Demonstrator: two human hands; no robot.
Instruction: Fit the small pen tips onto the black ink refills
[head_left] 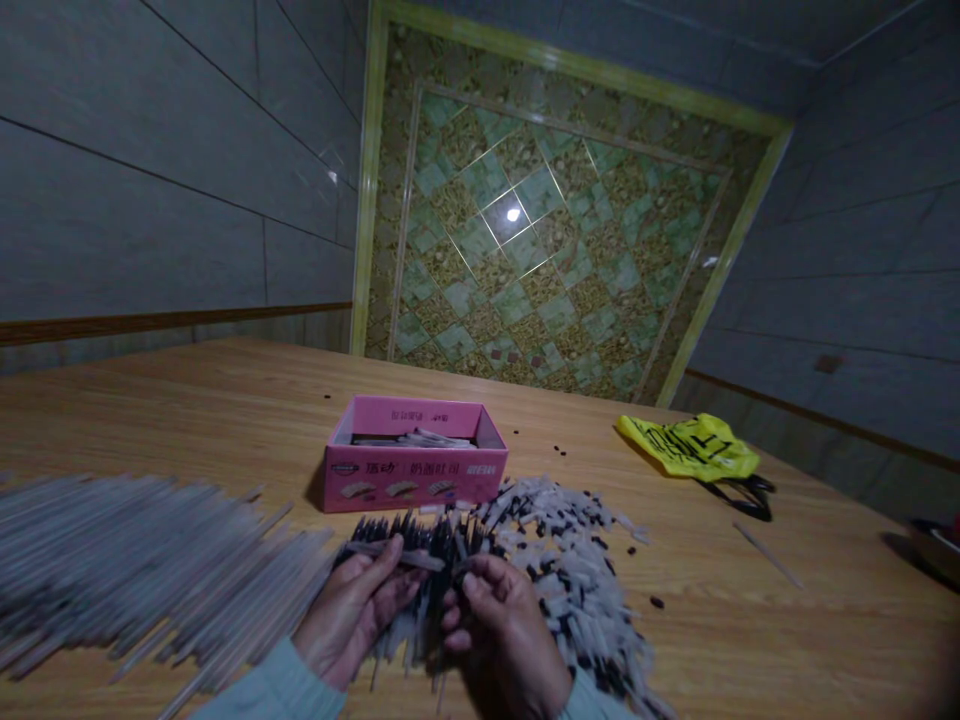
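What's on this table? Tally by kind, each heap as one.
Pink cardboard box: 1
Crumpled yellow bag with black lettering: 1
Heap of long translucent sticks: 1
Heap of black-tipped sticks: 1
Heap of short white-and-black pieces: 1
Lone thin pale stick: 1
Total: 6
Uncounted: box contents, scattered dark bits, cut-off dark item

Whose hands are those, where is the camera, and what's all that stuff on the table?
There's no robot here. One person wears a camera on their head, so this single picture looks forward and down. On the wooden table are a pink box, long thin sticks, dark-tipped sticks, small white and black pieces and something yellow. The left hand holds a slim pale piece. What the right hand pinches is too blurry to tell.
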